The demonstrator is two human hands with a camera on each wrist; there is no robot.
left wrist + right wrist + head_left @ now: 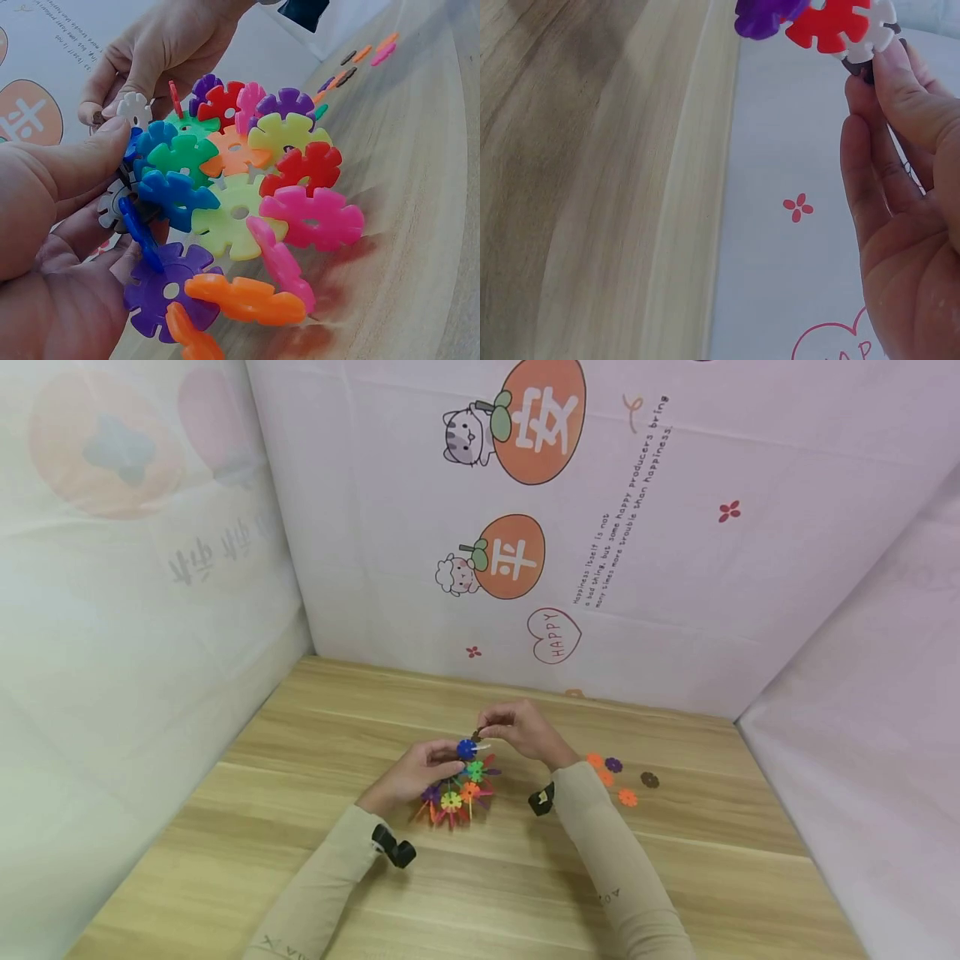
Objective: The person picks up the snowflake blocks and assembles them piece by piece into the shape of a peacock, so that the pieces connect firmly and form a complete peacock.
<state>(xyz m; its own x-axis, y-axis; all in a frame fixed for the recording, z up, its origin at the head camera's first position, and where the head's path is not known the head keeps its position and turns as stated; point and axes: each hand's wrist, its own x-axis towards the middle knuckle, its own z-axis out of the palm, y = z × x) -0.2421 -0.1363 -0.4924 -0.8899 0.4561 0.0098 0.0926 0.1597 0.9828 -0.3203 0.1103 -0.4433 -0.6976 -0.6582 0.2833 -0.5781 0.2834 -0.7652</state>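
Disc cluster (pixel 237 193) needs steadying: left hand (pixel 411 773) fingers pinch its edge, right hand (pixel 522 729) fingers pinch 1 brown disc (pixel 477 736) beside it, best seated squarely.

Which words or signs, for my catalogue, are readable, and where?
"安": upper orange printed fruit
"平": lower orange printed fruit
"HAPPY": red heart outline
"Happiness itself is not a bad thing, but some happy producers bring many times more trouble than happiness.": white cloth backdrop
Unreadable: faint lettering, left white cloth; marks, beige sleeves
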